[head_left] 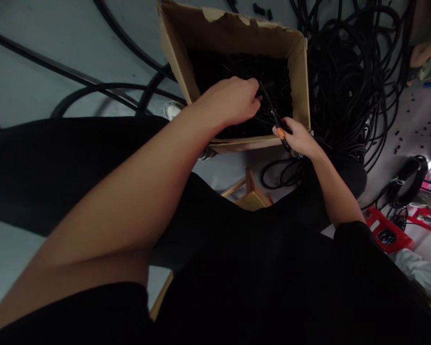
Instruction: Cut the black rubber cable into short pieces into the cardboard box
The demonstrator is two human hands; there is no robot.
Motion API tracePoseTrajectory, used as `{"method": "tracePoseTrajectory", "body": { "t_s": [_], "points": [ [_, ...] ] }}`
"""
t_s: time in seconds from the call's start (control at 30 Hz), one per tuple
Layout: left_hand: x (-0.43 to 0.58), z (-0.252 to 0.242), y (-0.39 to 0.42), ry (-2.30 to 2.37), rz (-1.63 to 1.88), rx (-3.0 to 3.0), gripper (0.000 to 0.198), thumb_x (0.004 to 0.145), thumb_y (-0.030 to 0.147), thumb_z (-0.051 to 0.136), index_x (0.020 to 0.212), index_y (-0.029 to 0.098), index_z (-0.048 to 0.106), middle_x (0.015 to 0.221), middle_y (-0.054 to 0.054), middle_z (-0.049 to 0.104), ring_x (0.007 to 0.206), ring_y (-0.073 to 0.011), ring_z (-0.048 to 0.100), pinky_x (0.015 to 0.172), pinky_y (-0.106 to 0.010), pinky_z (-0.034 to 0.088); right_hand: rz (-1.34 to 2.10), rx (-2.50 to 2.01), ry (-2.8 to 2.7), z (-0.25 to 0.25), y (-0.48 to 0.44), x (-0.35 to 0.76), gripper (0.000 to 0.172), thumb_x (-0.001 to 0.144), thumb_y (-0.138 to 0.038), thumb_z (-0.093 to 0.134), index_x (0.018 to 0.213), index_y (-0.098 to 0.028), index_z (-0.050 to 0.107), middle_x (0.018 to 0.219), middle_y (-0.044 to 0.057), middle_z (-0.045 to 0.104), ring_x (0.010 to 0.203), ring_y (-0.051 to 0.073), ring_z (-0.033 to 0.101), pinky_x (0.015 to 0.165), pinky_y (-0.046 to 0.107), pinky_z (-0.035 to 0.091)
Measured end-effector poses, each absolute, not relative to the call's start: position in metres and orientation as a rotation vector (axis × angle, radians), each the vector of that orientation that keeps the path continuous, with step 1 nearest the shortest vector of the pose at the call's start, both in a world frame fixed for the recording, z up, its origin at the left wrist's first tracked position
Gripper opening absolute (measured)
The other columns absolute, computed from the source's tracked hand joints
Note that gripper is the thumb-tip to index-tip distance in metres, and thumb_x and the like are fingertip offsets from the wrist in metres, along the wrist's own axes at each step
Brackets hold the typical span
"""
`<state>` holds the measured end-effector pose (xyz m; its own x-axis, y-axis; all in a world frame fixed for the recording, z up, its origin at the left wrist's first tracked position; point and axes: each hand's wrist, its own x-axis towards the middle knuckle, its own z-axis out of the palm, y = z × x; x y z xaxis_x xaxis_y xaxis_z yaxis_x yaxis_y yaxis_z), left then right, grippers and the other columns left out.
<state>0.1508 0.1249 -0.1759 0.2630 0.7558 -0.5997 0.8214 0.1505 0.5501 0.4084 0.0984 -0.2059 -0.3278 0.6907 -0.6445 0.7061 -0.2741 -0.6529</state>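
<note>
A cardboard box (237,144) with a torn rim stands between my knees, and many small black pieces (233,64) lie inside it. Over the box, my left hand (239,98) is closed with its fingertips pinched on something small and dark that I cannot make out. My right hand (298,136) grips a slim black hand tool with an orange band (280,133) near the box's near right corner. The tool's narrow dark end points up and left, close to my left fingertips. Its exact kind is unclear in the dim light.
Tangled black cable or hose (345,81) is heaped right of the box, and more lengths cross the floor at left. A coil (405,182) and a red plastic stool (388,230) stand farther right. Another person's arm (427,50) shows at the upper right.
</note>
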Motion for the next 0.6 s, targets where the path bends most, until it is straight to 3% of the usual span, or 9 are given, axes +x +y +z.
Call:
{"method": "tracePoseTrajectory", "body": {
  "t_s": [0.17, 0.3, 0.5, 0.6],
  "points": [
    [0.147, -0.187, 0.124, 1.552, 0.129, 1.472, 0.05, 0.125, 0.04, 0.068, 0.173, 0.029, 0.071, 0.171, -0.015, 0.085, 0.169, -0.0475, 0.074, 0.145, -0.06, 0.057, -1.784, 1.884, 1.782, -0.196, 0.099, 0.405, 0.062, 0.115, -0.081, 0.091, 0.101, -0.025, 0.066, 0.084, -0.001, 0.061, 0.086, 0.021, 0.066, 0.081, 0.033, 0.062],
    [0.146, -0.185, 0.124, 1.594, 0.148, 1.502, 0.049, 0.126, 0.038, 0.063, 0.173, 0.025, 0.069, 0.17, -0.018, 0.085, 0.164, -0.0467, 0.076, 0.139, -0.06, 0.059, -1.907, 1.963, 1.607, -0.192, 0.097, 0.397, 0.067, 0.115, -0.085, 0.092, 0.101, -0.025, 0.067, 0.073, -0.004, 0.057, 0.07, 0.016, 0.06, 0.065, 0.028, 0.053],
    [0.151, -0.201, 0.122, 1.555, 0.129, 1.526, 0.04, 0.126, 0.033, 0.062, 0.162, 0.023, 0.077, 0.165, -0.016, 0.088, 0.158, -0.0395, 0.078, 0.136, -0.05, 0.059, -2.039, 2.01, 1.332, -0.187, 0.092, 0.39, 0.064, 0.118, -0.084, 0.088, 0.109, -0.023, 0.074, 0.066, -0.005, 0.06, 0.062, 0.015, 0.06, 0.058, 0.027, 0.05],
    [0.154, -0.218, 0.12, 1.519, 0.107, 1.535, 0.042, 0.126, 0.032, 0.063, 0.163, 0.022, 0.079, 0.161, -0.017, 0.089, 0.157, -0.0398, 0.079, 0.136, -0.051, 0.059, -2.05, 2.03, 1.234, -0.188, 0.091, 0.39, 0.063, 0.119, -0.085, 0.086, 0.113, -0.023, 0.077, 0.064, -0.005, 0.059, 0.058, 0.014, 0.058, 0.051, 0.026, 0.043]
  ]
}}
